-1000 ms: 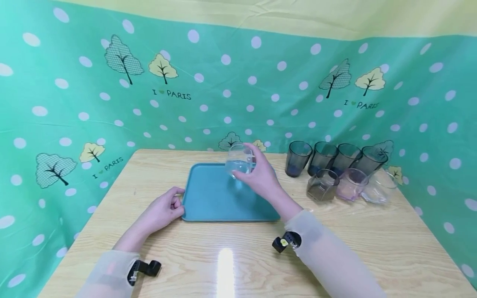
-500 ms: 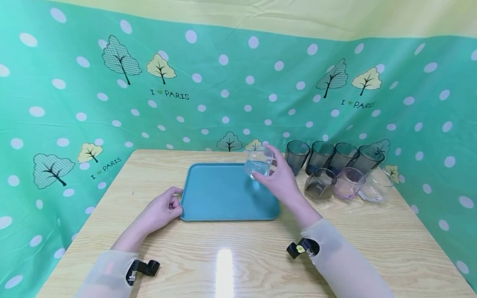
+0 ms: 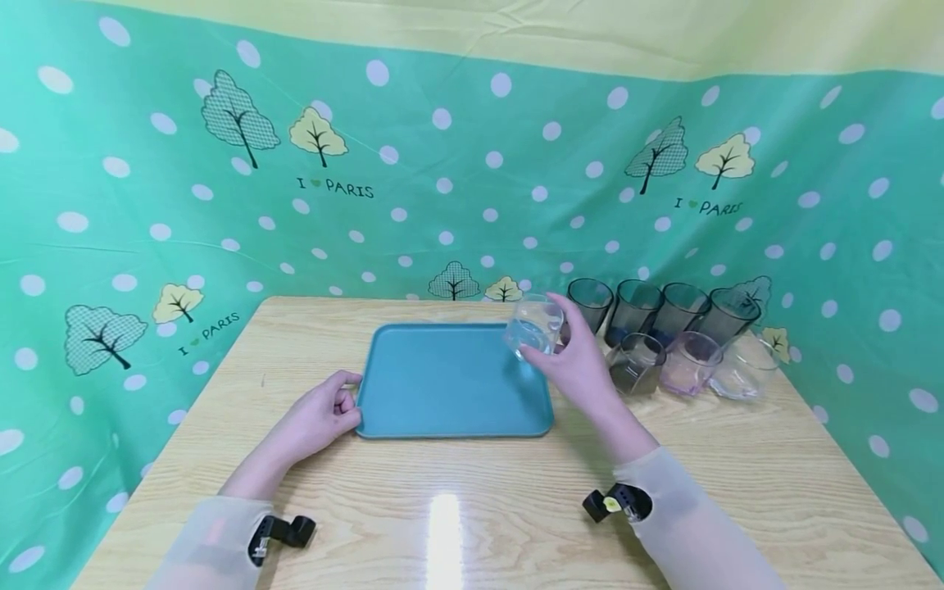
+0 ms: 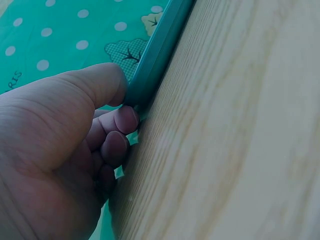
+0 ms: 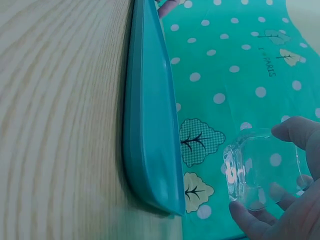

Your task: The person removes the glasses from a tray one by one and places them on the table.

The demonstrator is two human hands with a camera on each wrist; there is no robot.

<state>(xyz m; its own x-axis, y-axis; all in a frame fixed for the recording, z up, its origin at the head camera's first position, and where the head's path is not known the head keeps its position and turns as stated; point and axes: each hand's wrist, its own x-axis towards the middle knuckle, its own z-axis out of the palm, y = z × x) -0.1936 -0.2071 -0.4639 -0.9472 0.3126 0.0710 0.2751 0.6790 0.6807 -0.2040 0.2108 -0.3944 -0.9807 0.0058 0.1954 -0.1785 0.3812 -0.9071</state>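
Note:
A clear glass (image 3: 528, 324) is held tilted in my right hand (image 3: 581, 360), over the right end of the blue tray (image 3: 450, 381). The right wrist view shows the thumb on one side of this see-through glass (image 5: 257, 167) and fingertips round the other, with the tray's rim (image 5: 134, 145) to the left. At the tray's left edge, near its front corner, my left hand (image 3: 319, 416) pinches the rim. In the left wrist view the thumb lies against the tray corner (image 4: 142, 82), and the other fingers of my hand (image 4: 55, 130) are curled below it.
Several tall dark glasses (image 3: 637, 310) stand in a back row at the right. Before them are a short grey glass (image 3: 636, 367), a pinkish glass (image 3: 689, 365) and a clear one (image 3: 743, 373). A dotted green curtain (image 3: 442, 164) hangs behind the wooden table (image 3: 354, 516).
My right hand has carried the clear glass from above the tray's middle rightward to its right end. My left hand has stayed at the tray's edge.

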